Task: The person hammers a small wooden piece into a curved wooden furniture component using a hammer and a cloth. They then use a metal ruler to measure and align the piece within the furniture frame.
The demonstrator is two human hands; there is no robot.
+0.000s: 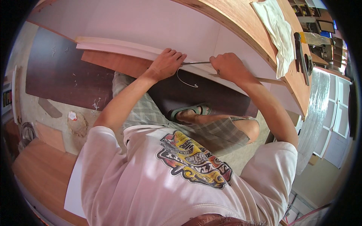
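Observation:
A thin, straight metal tool, narrow like a file or blade, spans the gap between my two hands. My left hand is closed on its left end, close to the white-faced panel edge. Around the other end is my right hand, fingers wrapped and knuckles up; any handle inside is hidden. A thin white curled shaving dangles beneath the tool beside my left hand. Both hands are at the edge of the pale board, and I cannot tell whether the tool touches it.
A white cloth, a dark-handled hand tool and a clear plastic bottle lie on the wooden top at upper right. Dark board with scattered shavings is at left. My sandalled foot rests below my hands.

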